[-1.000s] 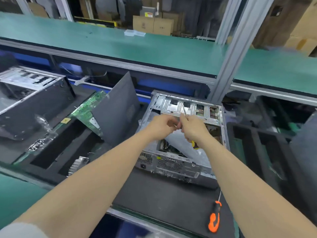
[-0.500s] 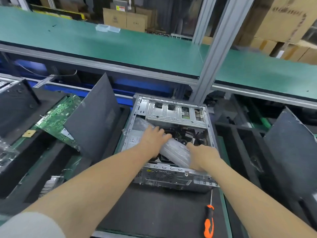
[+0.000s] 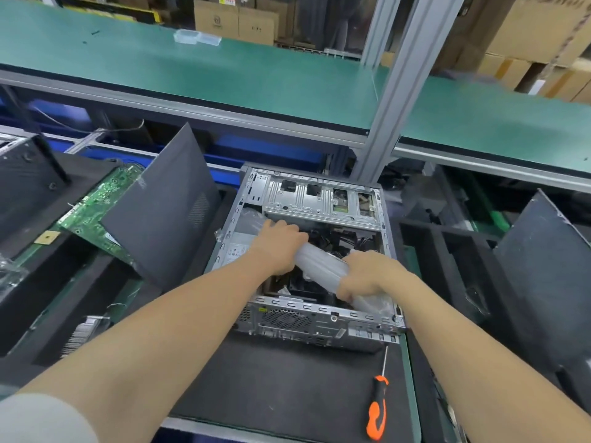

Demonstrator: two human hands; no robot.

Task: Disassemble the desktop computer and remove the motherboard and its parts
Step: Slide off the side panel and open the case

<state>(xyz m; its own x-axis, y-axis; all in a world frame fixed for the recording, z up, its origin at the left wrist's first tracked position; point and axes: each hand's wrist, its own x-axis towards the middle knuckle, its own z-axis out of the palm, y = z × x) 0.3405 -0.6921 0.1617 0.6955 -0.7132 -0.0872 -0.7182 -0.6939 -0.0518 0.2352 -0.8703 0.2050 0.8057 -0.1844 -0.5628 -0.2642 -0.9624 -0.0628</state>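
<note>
Case (image 3: 307,321), open side up on the mat (image 3: 271,378), lies beneath both hands: left hand (image 3: 281,244) and right hand (image 3: 367,276) each grip the bunched plastic (image 3: 319,266).

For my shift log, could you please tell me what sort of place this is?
Probably a factory line for dismantling computers: a long green-matted workbench, an opened desktop case, a loose circuit board and stacked cardboard boxes behind.

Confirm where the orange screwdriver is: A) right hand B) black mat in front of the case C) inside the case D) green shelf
B: the orange screwdriver lies on the black mat in front of the case; left hand and right hand grip the clear plastic.
</note>
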